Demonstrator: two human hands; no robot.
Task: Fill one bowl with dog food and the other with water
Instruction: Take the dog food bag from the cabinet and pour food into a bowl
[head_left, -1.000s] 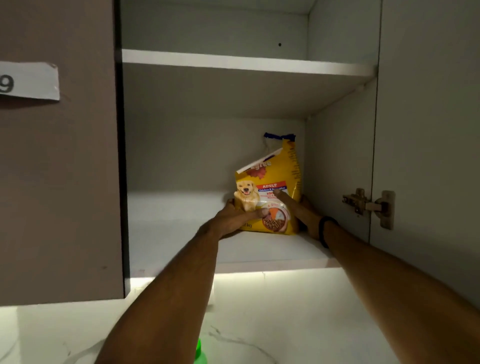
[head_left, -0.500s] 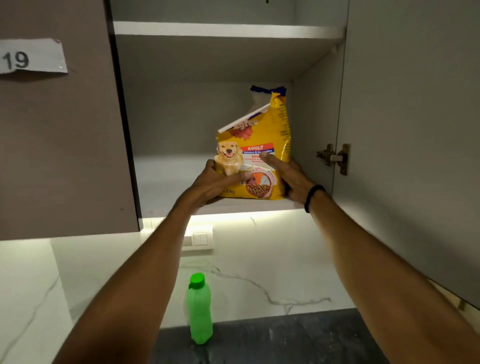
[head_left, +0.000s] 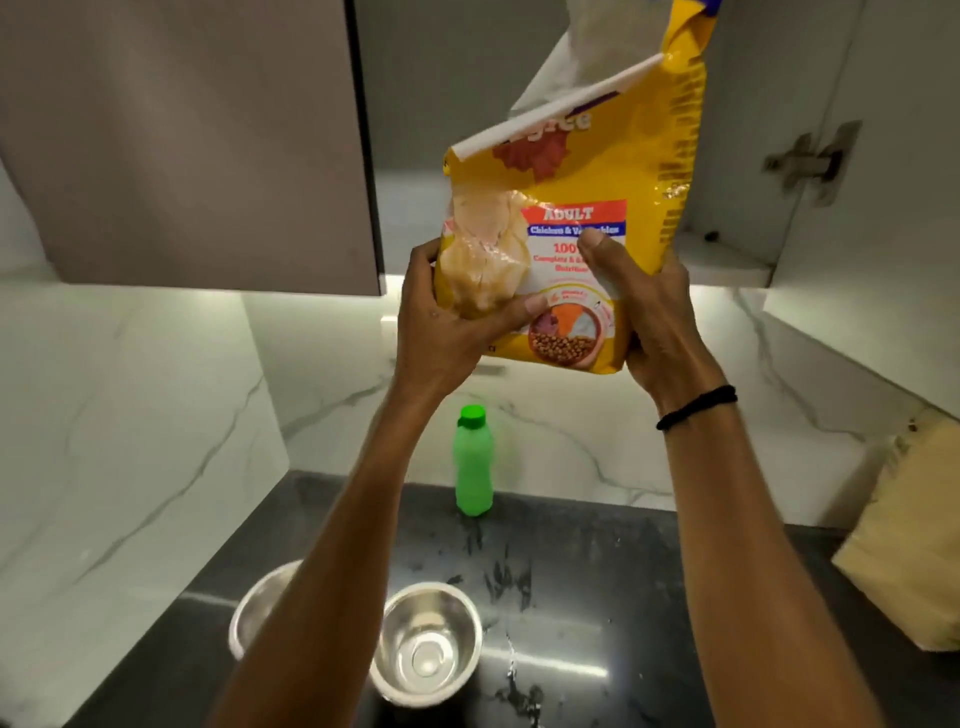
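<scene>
Since the steel bowl (head_left: 426, 644) and a second bowl (head_left: 247, 623), half hidden, stand on the desk (head_left: 649, 597) nearer than the green bottle (head_left: 473, 462), the dog food bag (head_left: 587, 171), gripped above that bottle by left hand (head_left: 447, 332) and right hand (head_left: 654, 322), should probably be lowered and unclipped before tipping.

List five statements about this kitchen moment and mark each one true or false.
1. The left hand and the right hand both grip the yellow dog food bag. True.
2. A green bottle stands capped on the dark counter. True.
3. Two steel bowls sit on the counter: the right bowl in full view, the left bowl partly behind the left forearm. True.
4. The right bowl holds kibble. False: it is empty.
5. The bag rests on the counter. False: it is held up above it.
</scene>
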